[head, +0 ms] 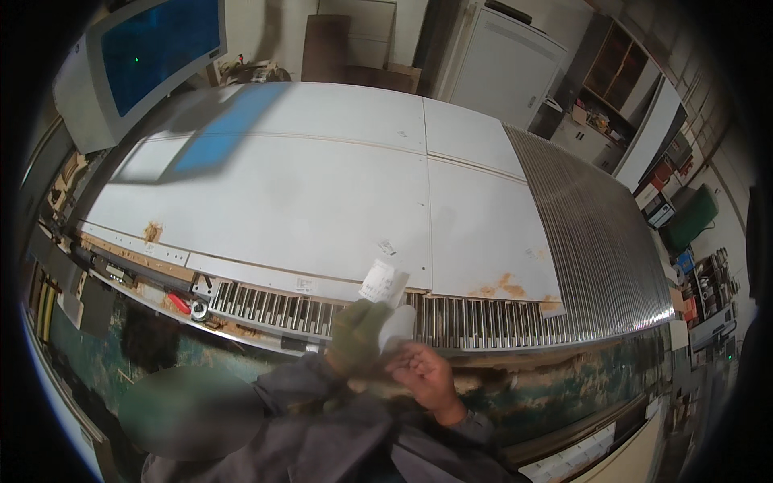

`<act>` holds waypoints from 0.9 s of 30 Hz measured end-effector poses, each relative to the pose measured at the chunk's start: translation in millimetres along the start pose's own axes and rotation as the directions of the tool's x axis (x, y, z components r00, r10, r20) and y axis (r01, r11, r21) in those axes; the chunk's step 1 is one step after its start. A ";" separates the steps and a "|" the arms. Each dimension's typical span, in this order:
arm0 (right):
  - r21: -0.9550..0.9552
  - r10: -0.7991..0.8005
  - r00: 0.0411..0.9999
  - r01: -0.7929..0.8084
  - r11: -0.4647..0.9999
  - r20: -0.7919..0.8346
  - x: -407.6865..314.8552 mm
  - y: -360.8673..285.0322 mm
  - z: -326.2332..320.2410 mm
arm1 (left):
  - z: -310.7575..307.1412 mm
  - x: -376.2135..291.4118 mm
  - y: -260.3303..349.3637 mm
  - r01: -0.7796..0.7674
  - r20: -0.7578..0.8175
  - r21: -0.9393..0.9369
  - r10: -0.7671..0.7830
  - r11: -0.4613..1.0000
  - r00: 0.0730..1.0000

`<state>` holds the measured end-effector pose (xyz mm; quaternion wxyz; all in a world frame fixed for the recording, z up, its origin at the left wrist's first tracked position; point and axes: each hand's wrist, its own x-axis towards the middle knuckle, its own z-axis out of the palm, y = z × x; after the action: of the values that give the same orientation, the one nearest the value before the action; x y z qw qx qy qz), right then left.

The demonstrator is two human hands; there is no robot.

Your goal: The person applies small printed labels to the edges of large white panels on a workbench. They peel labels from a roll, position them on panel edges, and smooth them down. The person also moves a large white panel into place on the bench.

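My left hand [359, 335], in a green glove, grips a white strip of paper labels [384, 282]; the printed end reaches over the edge of the white panels. A curled white part of the strip [398, 329] hangs beside the glove. My bare right hand [426, 377] is just below that curl, fingers bent and fingertips close together; whether they pinch the paper is hidden. Large white board panels [290, 199] lie beyond my hands, with a small label [386, 247] stuck near the front edge and patches of sawdust [501, 285] on them.
Metal rollers [471, 323] run along the front edge, and a ribbed bed [592, 241] lies at right. A red-handled tool [179, 303] rests left of the rollers. A monitor [160, 54] stands at back left, a grey cabinet [501, 66] behind. A blurred oval covers the lower left.
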<state>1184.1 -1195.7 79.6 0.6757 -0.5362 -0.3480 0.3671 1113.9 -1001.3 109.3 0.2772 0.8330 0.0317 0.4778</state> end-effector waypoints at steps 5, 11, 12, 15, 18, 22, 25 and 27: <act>-0.007 -0.029 0.996 0.028 1.000 -0.081 4.5 -4.3 11.1 | 8.8 0.3 -6.3 -0.011 0.006 -0.026 0.011 1.000 1.000; -0.137 -0.107 0.994 0.107 0.985 0.010 16.2 -15.1 7.4 | 11.9 -10.8 -8.7 -0.020 -0.051 0.081 0.024 0.996 0.998; -0.188 -0.132 0.991 0.136 0.973 0.034 18.1 -19.4 5.7 | 8.7 -6.9 -2.0 0.056 -0.027 0.030 -0.055 0.998 0.998; 0.008 -0.069 0.997 0.069 0.998 0.017 25.9 -20.4 -1.8 | 24.6 -10.2 4.5 0.075 -0.070 0.081 -0.069 0.994 0.995; -0.425 -0.056 0.998 0.041 0.904 -0.024 26.9 -38.7 -10.4 | 42.0 -22.4 19.7 0.418 -0.085 -0.157 -0.434 0.895 0.897; -0.113 -0.030 0.994 0.018 0.993 -0.104 22.9 -21.1 -33.1 | 47.6 -23.8 42.6 0.414 0.025 -0.244 -0.421 0.877 0.907; -0.054 -0.098 0.993 0.094 0.994 -0.070 18.4 -25.3 -41.7 | 50.7 -15.0 48.2 0.152 -0.141 -0.027 -0.154 0.988 0.978; -0.009 -0.084 0.995 0.084 0.996 -0.053 12.2 -27.8 -49.4 | 41.7 -6.2 62.3 0.006 -0.165 0.186 0.025 0.982 0.986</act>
<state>1236.2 -1212.6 98.8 0.6978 -0.5332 -0.3532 0.3226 1131.3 -1073.8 118.9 0.1921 0.8126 0.0953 0.5420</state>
